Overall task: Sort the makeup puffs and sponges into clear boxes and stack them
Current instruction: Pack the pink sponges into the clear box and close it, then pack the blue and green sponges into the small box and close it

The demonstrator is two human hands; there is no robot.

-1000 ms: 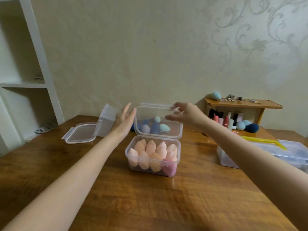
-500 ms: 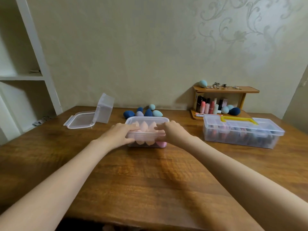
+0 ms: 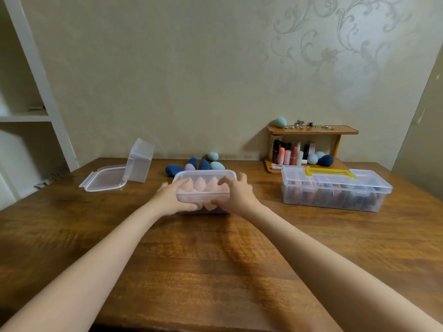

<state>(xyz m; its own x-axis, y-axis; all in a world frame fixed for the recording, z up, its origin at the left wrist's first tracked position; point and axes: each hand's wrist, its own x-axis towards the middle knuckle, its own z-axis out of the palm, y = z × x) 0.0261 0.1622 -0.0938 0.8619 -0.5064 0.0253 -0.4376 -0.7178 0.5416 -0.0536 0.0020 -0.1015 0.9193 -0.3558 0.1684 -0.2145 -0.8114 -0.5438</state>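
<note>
A clear lidded box (image 3: 203, 178) full of peach and pink sponges stands at the table's middle. My left hand (image 3: 173, 198) grips its left front corner, thumb on the lid and fingers down the front wall. My right hand (image 3: 236, 194) grips the right front corner the same way. Behind the box lie several loose blue, teal and lilac sponges (image 3: 203, 164). A second clear box (image 3: 140, 160) stands open at the back left, its lid (image 3: 105, 178) hanging flat on the table.
A long clear organiser (image 3: 335, 190) with a yellow handle sits at the right. Behind it a small wooden shelf (image 3: 311, 130) holds lipsticks, more sponges and trinkets. A white shelving unit (image 3: 28, 116) stands at the far left. The wall runs close behind the table.
The lid has come down onto the box of peach sponges, and both hands have moved from the raised lid to the box's front corners. The view has pulled back.
</note>
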